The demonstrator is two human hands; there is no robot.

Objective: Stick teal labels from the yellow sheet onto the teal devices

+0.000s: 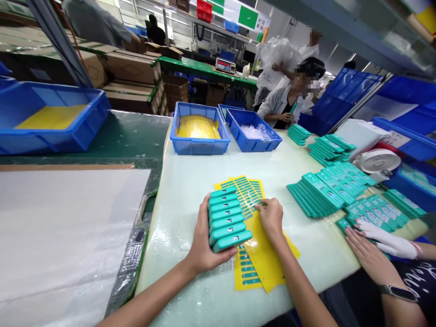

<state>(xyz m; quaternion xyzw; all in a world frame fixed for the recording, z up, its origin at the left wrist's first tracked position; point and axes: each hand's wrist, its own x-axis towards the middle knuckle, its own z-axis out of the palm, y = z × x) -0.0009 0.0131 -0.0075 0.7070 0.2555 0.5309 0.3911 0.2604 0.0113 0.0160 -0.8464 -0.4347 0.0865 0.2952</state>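
Observation:
My left hand [204, 247] is wrapped round a stack of slim teal cases [226, 218], several held together with their rounded narrow ends facing me. Each end bears a small dark-and-white mark. To its right, my right hand [271, 218] pinches at the edge of a yellow sticker sheet [247, 193] printed with rows of teal strips. Whether a single sticker is between the fingertips is too small to tell. Under my right forearm lie more yellow sheets [264, 256], one plain side up, overlapping another with teal strips.
Blue bins [200, 146] stand at the table's far edge, one with yellow sheets, another with clear plastic bits [255, 131]. Piles of teal cases [323, 190] fill the right side, where a co-worker's hands [371, 254] rest, one gloved. A fan [376, 161] is behind them.

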